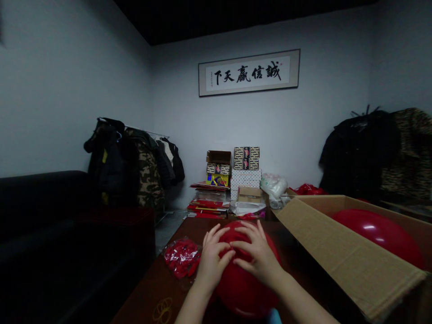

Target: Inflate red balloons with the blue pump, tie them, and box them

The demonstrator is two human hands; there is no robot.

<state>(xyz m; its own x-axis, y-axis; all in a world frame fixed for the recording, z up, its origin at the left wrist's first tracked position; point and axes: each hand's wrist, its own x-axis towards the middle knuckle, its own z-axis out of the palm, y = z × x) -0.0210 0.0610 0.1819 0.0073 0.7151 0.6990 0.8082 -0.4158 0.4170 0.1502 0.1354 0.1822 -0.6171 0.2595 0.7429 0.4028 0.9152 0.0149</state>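
A large, inflated red balloon is in front of me, low over the dark wooden table. My left hand is on its upper left side, with thumb and forefinger brought together near the middle. From the right, my right hand meets it there, its fingers curled on the balloon and the fingertips close to my left ones. The small part between the fingertips, perhaps the balloon's neck, is too fine to make out. Left of my hands lies a clear plastic bag of red balloons.
An open cardboard box at the right holds another inflated red balloon. Light blue shows at the bottom edge, on an object I cannot identify. Stacked boxes stand at the back; a black sofa is left.
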